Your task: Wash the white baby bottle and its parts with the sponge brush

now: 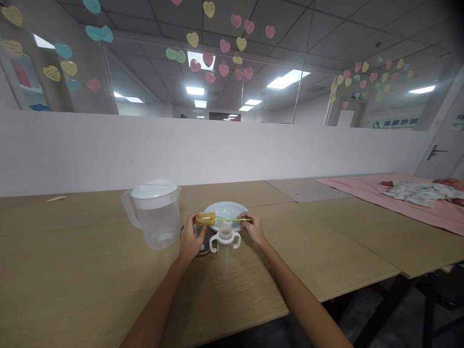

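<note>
Both hands were out over the wooden table (90, 270), holding a sponge bottle brush (217, 219) level between them. The left hand (191, 238) was closed around the orange sponge head (205, 219), fingers wrapped on it. The right hand (253, 227) pinched the far end of the thin green handle (235, 220) between thumb and fingertips. The brush hung just above a clear baby bottle (225, 238) with two white side handles, standing upright and uncapped, its neck open. Just behind it sat a pale blue bowl (226, 210); a lidded clear pitcher (155, 215) stood to the left, near the left hand. Something dark lay under the left hand; could not tell what it was.

Judged step: brush held ready, not yet in the bottle, sponge gripped as if being squeezed or checked. Next move would likely call for the left hand letting go of the sponge, the right tilting the brush head-down, and one hand steadying the bottle since it looked light and tippy. Farther right, a pink cloth (398, 200) with a doll (424, 191) lay well apart.
</note>
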{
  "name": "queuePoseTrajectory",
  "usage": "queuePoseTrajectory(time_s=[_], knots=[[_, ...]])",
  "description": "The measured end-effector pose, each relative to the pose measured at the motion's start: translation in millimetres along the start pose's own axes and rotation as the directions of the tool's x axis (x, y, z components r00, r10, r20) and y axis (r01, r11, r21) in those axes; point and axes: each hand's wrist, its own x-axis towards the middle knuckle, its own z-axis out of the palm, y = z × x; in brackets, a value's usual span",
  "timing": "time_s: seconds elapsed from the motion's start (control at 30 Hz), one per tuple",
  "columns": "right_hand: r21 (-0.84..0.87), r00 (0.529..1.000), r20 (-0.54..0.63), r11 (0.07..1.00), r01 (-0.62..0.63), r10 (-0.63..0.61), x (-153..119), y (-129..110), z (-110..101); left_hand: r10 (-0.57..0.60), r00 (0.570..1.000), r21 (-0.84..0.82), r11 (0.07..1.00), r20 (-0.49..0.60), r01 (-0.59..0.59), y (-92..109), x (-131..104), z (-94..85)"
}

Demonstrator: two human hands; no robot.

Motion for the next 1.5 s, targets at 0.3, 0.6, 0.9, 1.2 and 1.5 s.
queuePoseTrajectory(time_s=[0.3,0.6,0.9,1.2,1.5], knots=[[0.008,0.999,-0.039,1.0,0.023,-0.023,-2,-1,-3,-0.081,0.997,0.148,0.986,0.018,0.077,17,-1,-8.9],[-0.038,0.995,-0.086,0.998,0.052,-0.055,-2,-4,1,-0.136,0.991,0.19,0.973,0.003,0.133,19,0,-9.7],[-0.11,0.985,-0.158,0.992,0.055,-0.072,1,-1,2,0.024,0.999,0.022,0.999,-0.027,-0.023,8,1,1.3],[-0.069,0.984,-0.172,0.997,0.038,-0.05,4,5,2,0.009,1.0,0.0,1.0,-0.001,-0.009,1,2,2.3],[-0.086,0.886,-0.464,0.994,-0.064,0.017,9,7,-8,-0.177,0.978,0.171,0.966,-0.11,0.195,10,2,-8.3]])
